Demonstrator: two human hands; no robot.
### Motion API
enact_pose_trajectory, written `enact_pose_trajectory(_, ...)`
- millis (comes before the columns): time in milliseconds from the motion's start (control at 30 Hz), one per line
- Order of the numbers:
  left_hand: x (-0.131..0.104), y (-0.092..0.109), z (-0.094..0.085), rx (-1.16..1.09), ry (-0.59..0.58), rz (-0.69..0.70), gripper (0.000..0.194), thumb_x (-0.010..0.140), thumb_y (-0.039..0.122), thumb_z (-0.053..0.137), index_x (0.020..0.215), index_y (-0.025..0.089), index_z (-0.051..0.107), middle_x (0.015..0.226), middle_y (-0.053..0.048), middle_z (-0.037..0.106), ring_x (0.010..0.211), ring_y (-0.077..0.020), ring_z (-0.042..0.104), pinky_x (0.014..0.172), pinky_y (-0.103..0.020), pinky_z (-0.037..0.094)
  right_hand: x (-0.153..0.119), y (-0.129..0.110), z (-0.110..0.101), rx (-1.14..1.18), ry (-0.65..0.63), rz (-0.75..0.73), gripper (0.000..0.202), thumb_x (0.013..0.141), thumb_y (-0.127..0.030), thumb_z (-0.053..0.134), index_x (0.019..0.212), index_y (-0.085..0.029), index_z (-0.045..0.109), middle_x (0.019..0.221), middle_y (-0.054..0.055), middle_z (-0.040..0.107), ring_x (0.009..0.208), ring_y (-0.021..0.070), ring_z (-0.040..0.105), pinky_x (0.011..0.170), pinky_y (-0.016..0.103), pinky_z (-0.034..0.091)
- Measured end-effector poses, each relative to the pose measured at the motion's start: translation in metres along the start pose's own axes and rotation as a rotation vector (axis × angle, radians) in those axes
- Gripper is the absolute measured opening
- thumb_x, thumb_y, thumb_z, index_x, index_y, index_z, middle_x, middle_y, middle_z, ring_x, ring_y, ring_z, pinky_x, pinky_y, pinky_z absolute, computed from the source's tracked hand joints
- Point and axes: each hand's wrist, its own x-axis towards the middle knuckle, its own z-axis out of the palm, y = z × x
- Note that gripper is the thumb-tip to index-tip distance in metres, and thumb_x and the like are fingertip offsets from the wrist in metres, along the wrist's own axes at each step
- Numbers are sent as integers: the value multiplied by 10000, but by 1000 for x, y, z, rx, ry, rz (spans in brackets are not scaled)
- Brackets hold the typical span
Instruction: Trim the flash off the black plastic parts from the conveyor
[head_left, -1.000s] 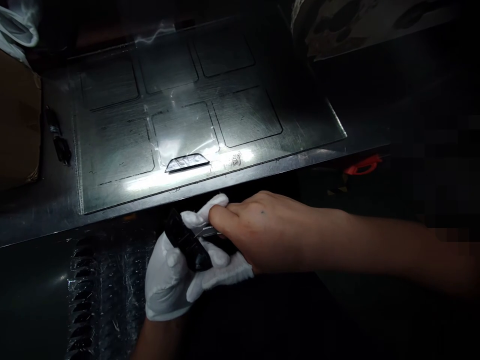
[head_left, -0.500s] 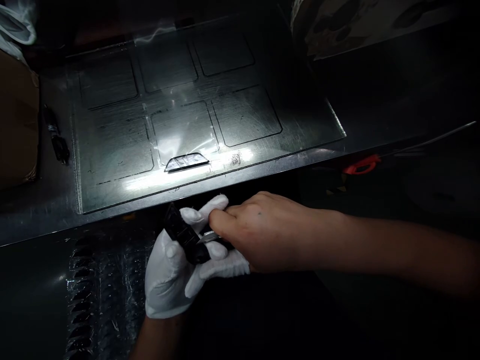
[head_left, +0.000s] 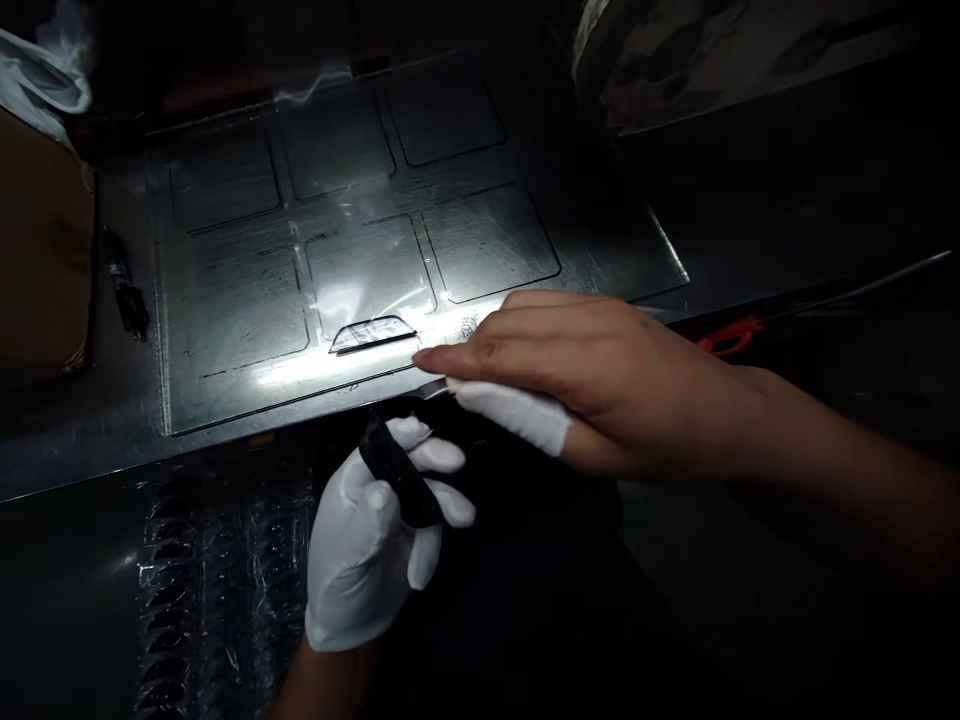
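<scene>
My left hand, in a white glove, grips a small black plastic part with a long, slanted shape, below the table edge. Its fingers curl behind the part and the thumb presses on the front. My right hand is bare except for a white cover on the thumb. Between its thumb and fingers it pinches a thin metal blade, whose handle is hidden in the hand. The blade is at the table's front edge, apart from the black part. Close by on the table lies a dark-edged trapezoid piece.
A clear sheet with dark rounded outlines covers the metal table. A cardboard box and a black pen sit at the left. Below is a clear tray of black parts. A red-handled object shows at the right.
My right hand has moved up and away from the black part, taking the blade to the table edge. My left hand has shifted slightly right, still holding the part.
</scene>
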Motion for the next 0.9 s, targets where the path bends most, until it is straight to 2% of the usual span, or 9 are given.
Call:
enact_pose_trajectory(100,-4,-3,1,7,-13,-14,367,990,435,632,1294,233,672,971,-65,723,786,-165,744,399,-86,460,7,-4,-4,-118,-65,-47,582,936,-103,523,1495,-259,566,1236,69,708,1180,301,592,950,438,469)
enact_pose_trajectory(267,-7,-5,1,62,-29,-28,404,999,464,605,1316,220,650,967,-70,694,767,-160,725,403,-86,447,14,-10,-8,-192,-169,-76,456,989,-200,536,1432,-253,631,1164,89,715,1109,312,587,861,428,472)
enact_pose_trajectory(333,-7,-4,0,83,-18,-37,401,1007,454,590,1326,217,644,983,-78,687,803,-178,729,404,-95,453,15,-11,-10,-207,-193,-74,436,981,-194,554,1402,-251,653,1140,90,717,1103,311,582,855,425,468)
enact_pose_trajectory(500,-6,-3,1,146,39,-53,398,1003,444,599,1324,216,651,975,-84,689,791,-188,729,389,-109,443,15,-12,-10,-254,-209,-60,435,946,-113,555,1333,-252,695,1094,75,716,1094,303,581,843,402,450)
enact_pose_trajectory(667,-4,-1,4,168,87,-100,431,975,458,645,1330,213,653,959,-75,688,782,-183,725,398,-117,451,17,-15,-9,-305,-210,-48,384,970,-128,550,1304,-233,709,1050,69,718,1042,267,589,807,367,440)
enact_pose_trajectory(900,-5,4,4,212,122,-164,412,943,445,702,1262,185,673,920,-79,687,762,-178,722,385,-107,421,19,-15,-4,-425,-153,-56,358,994,-133,534,1288,-215,722,1019,79,724,970,246,594,670,326,375)
